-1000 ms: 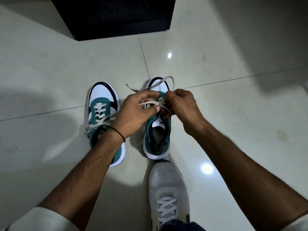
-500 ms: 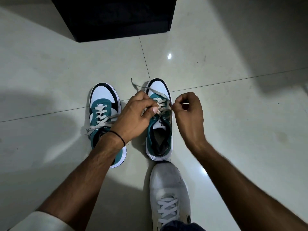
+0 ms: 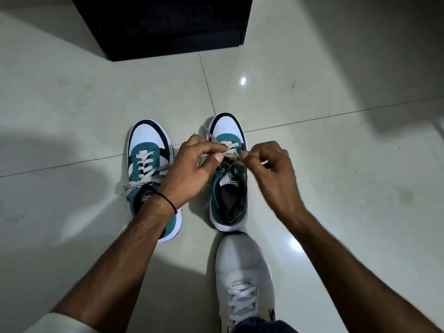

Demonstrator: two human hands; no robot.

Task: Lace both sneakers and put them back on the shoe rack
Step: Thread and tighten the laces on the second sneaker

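Hands, left hand (image 3: pixel 192 169) and right hand (image 3: pixel 271 174), pinch flat grey lace (image 3: pixel 230 153) over teal-and-white sneaker (image 3: pixel 229 181).

I see a thin black band (image 3: pixel 168 200) on the left wrist, pale rolled sleeves (image 3: pixel 60 324), a white laced shoe (image 3: pixel 242 272) and dark blue trousers (image 3: pixel 259 327).

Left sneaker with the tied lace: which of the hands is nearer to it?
Left. The left hand overlaps the left sneaker's inner edge; the right hand is beyond the right sneaker.
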